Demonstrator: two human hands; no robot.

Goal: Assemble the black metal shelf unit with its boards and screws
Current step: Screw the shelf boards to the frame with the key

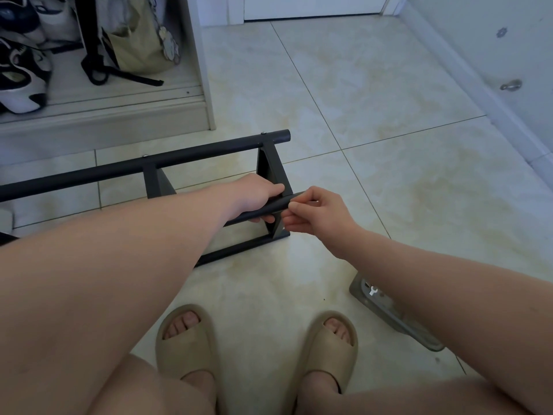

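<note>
My left hand [257,196] wraps the round black metal tube [276,206] of the black metal shelf frame [179,158], which lies on the pale tiled floor [359,100]. My right hand [317,214] pinches the tube's end. It looks stiff, light and slick with paint, so I'd grip near the joints.

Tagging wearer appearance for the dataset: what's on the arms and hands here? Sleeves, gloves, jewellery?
Nothing worn: left hand and right hand are ungloved, no rings or watch visible. Left forearm and right forearm bare, no sleeve in frame.

Bare floor [374,94] lies open right of the black frame [128,168] — cabinet [104,122] blocks beyond, left.
</note>
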